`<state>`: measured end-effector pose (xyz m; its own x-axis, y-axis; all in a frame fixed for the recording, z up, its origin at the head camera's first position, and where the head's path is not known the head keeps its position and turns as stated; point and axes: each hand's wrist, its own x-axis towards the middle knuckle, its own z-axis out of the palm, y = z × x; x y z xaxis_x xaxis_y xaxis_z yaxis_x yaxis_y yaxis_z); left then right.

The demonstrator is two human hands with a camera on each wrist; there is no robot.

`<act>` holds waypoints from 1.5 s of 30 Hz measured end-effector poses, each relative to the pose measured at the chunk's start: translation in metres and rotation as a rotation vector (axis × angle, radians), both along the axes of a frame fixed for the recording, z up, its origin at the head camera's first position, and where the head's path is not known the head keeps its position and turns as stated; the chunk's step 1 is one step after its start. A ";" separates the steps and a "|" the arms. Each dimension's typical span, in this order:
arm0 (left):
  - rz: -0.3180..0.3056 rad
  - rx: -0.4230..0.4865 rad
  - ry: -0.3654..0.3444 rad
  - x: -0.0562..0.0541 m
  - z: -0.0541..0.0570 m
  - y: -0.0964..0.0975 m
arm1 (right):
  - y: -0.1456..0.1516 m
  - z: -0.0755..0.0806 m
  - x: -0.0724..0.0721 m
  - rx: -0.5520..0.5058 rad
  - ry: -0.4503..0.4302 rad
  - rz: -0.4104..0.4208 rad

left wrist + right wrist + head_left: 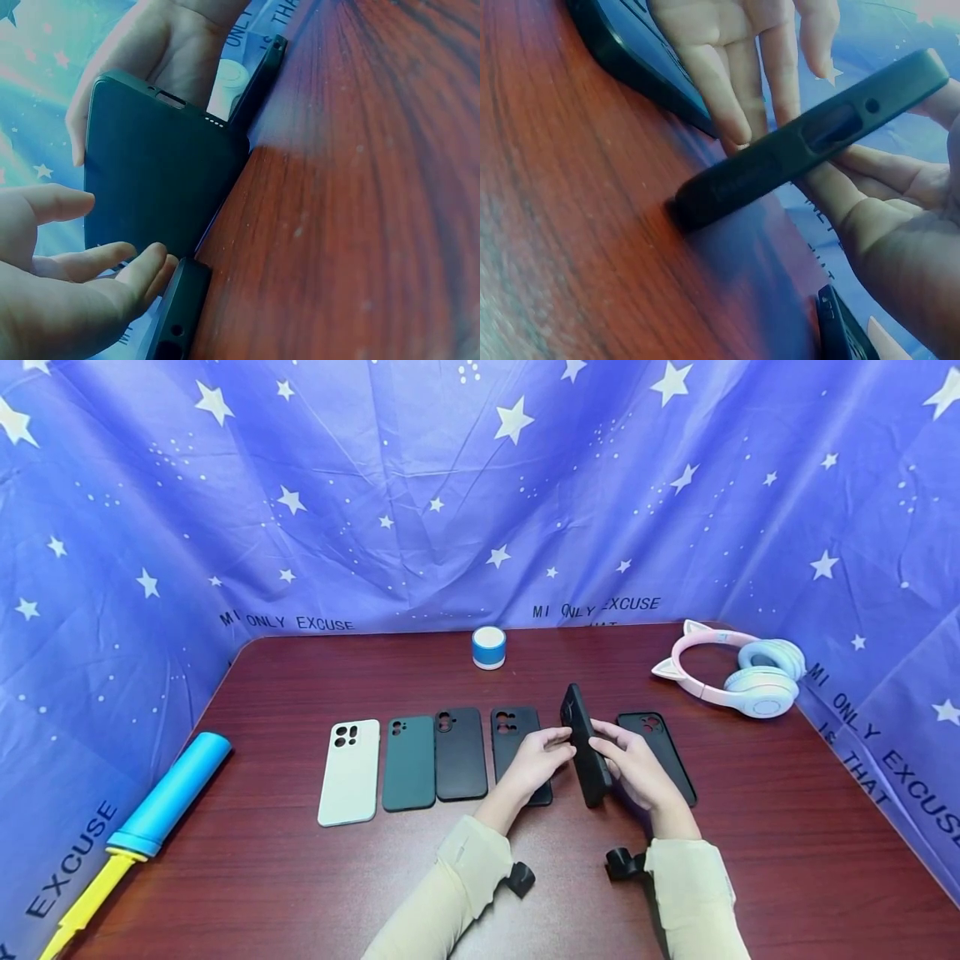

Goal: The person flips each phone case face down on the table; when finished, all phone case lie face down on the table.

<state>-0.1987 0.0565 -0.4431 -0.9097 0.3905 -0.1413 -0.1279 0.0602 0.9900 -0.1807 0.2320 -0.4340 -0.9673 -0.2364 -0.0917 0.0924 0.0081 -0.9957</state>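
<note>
A black phone case (587,747) stands tilted on its long edge between the two hands, its lower side close over the table. My right hand (633,764) holds it from the right, thumb at the edge; in the left wrist view that hand's palm shows behind the case (161,165). From the other side, the fingers of my left hand (534,764), loosely straight, touch the flat back. The right wrist view shows the end of the case (810,139) with its port cutout. Another dark case (517,727) lies partly under the left hand.
Left of the hands lie a white case (348,777), a green case (409,764) and a black case (461,756) in a row. One more black case (667,760) lies right. Behind are a blue speaker (489,648) and cat-ear headphones (761,693); a blue-yellow pump (172,793) lies left.
</note>
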 end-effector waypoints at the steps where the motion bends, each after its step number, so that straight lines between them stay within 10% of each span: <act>1: 0.001 -0.014 0.003 0.000 0.000 0.000 | 0.000 0.000 0.000 -0.007 0.000 -0.002; 20: 0.022 -0.182 0.036 0.002 0.004 0.001 | 0.017 -0.001 -0.001 -0.128 0.073 0.009; 45: 0.054 -0.259 0.075 0.004 0.005 0.001 | 0.016 -0.001 -0.005 0.566 0.125 -0.102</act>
<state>-0.1946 0.0577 -0.4377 -0.9399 0.3007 -0.1616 -0.0646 0.3081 0.9492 -0.1855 0.2479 -0.4351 -0.9942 -0.0887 -0.0606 0.0032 0.5392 -0.8422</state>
